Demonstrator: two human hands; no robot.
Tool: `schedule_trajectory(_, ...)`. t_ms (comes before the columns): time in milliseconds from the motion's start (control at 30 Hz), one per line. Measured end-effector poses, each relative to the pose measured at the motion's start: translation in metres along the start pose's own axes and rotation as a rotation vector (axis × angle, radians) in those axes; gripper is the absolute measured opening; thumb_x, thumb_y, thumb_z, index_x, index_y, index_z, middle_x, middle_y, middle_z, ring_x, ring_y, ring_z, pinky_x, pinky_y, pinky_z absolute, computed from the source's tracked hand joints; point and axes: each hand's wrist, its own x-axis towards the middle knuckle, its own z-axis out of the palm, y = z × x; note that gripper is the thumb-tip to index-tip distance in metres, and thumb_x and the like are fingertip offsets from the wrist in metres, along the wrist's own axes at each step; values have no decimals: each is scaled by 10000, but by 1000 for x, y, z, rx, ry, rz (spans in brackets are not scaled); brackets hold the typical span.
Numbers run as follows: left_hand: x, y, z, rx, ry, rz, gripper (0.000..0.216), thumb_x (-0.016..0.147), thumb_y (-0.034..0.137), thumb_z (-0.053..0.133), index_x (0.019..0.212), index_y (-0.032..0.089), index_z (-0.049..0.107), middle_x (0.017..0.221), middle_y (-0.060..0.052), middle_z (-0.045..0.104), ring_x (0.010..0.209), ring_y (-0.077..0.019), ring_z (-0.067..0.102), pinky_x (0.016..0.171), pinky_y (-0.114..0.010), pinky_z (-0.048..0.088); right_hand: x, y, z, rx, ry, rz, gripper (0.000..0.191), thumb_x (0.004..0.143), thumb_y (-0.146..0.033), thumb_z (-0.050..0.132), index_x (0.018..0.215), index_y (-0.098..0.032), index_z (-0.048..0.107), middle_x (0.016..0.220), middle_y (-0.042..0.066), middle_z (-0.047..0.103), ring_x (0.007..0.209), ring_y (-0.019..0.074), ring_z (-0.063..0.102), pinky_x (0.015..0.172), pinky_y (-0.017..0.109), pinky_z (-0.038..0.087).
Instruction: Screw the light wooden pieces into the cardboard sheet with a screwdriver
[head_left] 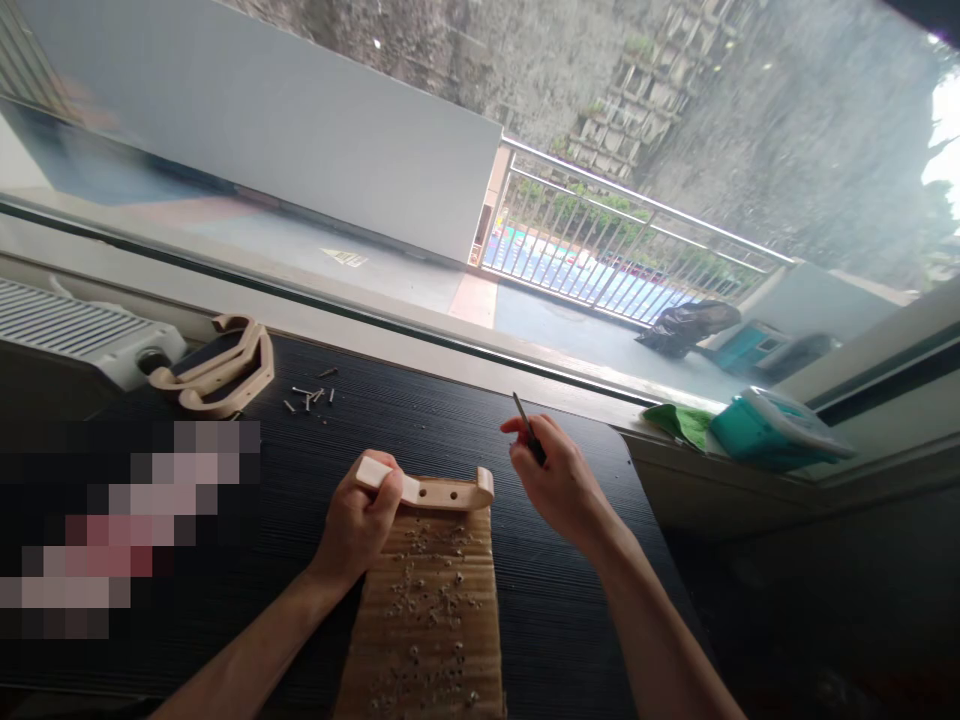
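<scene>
Gripping one curved wooden piece is the left hand; the right hand pinches one thin tool.

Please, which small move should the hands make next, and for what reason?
Probably lower the right hand so the thin tool meets the wooden piece. The left hand holds that piece steady at the edge of the cardboard, while the tool is raised clear of it.

Pixelated patch left of the cardboard: unreadable. Cardboard's near edge cut off. Bits on it too small to identify. Tool mostly hidden in right hand.
</scene>
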Motion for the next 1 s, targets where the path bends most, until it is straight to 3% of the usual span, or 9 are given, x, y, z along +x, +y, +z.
schedule_trajectory(67, 0, 0, -1, -24, -6, -16, 203, 834, 364, 438, 738, 204, 518, 683, 13, 563, 658, -151, 558, 661, -252, 458, 28, -19, 3, -20, -94, -124, 250, 888, -255, 400, 966, -197, 630, 871, 8, 566, 634, 89, 485, 640, 234, 400)
schedule_trajectory(167, -1, 1, -3, -56, -27, -30, 188, 843, 351, 430, 743, 210, 504, 675, 16, 552, 647, -152, 547, 654, -260, 457, 76, -49, 30, -135, -275, -284, 305, 915, -323, 391, 952, -201, 668, 880, 25, 586, 731, 113, 532, 685, 241, 392)
schedule_trajectory(233, -1, 0, -4, -85, -20, -19, 185, 851, 340, 418, 740, 213, 495, 654, 21, 531, 617, -148, 529, 625, -264, 450, 107, -64, 60, -243, -389, -293, 281, 884, -324, 447, 990, -205, 679, 916, 38, 615, 762, 128, 544, 686, 241, 391)
schedule_trajectory(367, -2, -4, -4, -134, -9, -13, 160, 853, 310, 426, 740, 212, 483, 662, 20, 517, 631, -150, 529, 629, -273, 448, 157, -76, 127, -289, -499, -292, 224, 796, -202, 521, 922, -198, 707, 787, 27, 668, 732, 149, 574, 642, 237, 402)
schedule_trajectory(567, -3, -12, -2, -186, -29, -41, 143, 860, 284, 439, 742, 211, 475, 703, 12, 497, 660, -152, 519, 643, -282, 453, 197, -76, 193, -371, -540, -301, 255, 861, -222, 533, 1081, -194, 658, 1022, 74, 667, 923, 196, 602, 788, 306, 461)
schedule_trajectory(700, -5, -16, -1, -254, -33, -76, 170, 866, 317, 451, 737, 212, 486, 715, 1, 500, 669, -160, 520, 621, -285, 461, 210, -80, 215, -394, -588, -327, 331, 899, -338, 543, 1190, -181, 558, 1198, 87, 573, 1005, 203, 586, 837, 409, 504)
schedule_trajectory(833, -4, -15, -1, -254, -44, -76, 215, 882, 331, 428, 706, 212, 459, 712, 2, 478, 659, -153, 497, 616, -282, 448, 213, -82, 227, -412, -624, -309, 338, 898, -339, 544, 1196, -180, 552, 1205, 88, 568, 1006, 205, 586, 834, 413, 507)
schedule_trajectory(1000, -4, -13, -2, -236, -54, -49, 181, 882, 316, 426, 737, 213, 458, 695, 15, 479, 637, -146, 499, 631, -282, 439, 211, -83, 211, -410, -652, -249, 345, 896, -342, 548, 1202, -181, 547, 1210, 87, 563, 1012, 207, 584, 835, 418, 507)
